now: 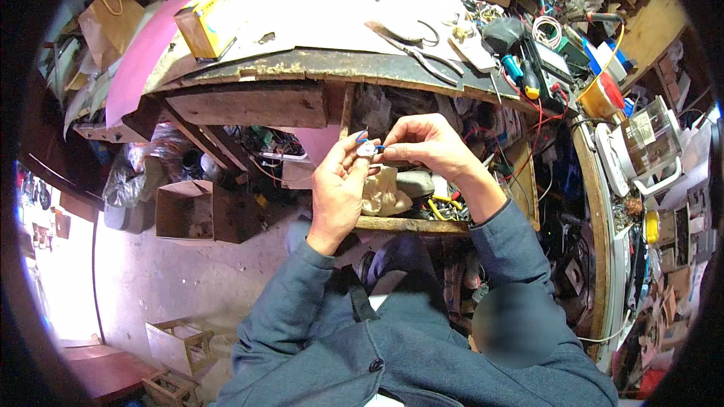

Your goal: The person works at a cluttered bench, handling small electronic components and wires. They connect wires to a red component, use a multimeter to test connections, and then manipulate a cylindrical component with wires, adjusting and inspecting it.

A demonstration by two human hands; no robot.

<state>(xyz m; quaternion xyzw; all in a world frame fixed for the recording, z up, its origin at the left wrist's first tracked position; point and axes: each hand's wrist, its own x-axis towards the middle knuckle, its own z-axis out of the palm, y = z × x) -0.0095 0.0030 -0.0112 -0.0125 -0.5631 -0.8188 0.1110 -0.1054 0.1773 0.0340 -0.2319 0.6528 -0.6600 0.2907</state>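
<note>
My left hand (337,194) is closed, its thumb and fingers gripping a small white round part (366,149) with short blue wires (361,137). From the right, my right hand (434,149) pinches a blue wire close against that part; the fingertips hide the wire's end. Both hands are raised over a pulled-out wooden drawer (411,224). Inside the drawer, just below my hands, lie a crumpled cream-coloured bag (385,194) and tools with yellow handles (439,209). What exactly the white part is, I cannot make out.
Beyond the drawer runs a worn workbench edge (294,66). Pliers (430,62), a yellow-and-black screwdriver (531,81) and tangled red cables lie at its right. A yellow box (204,26) stands at the left. On the floor sits an opened cardboard box (185,215).
</note>
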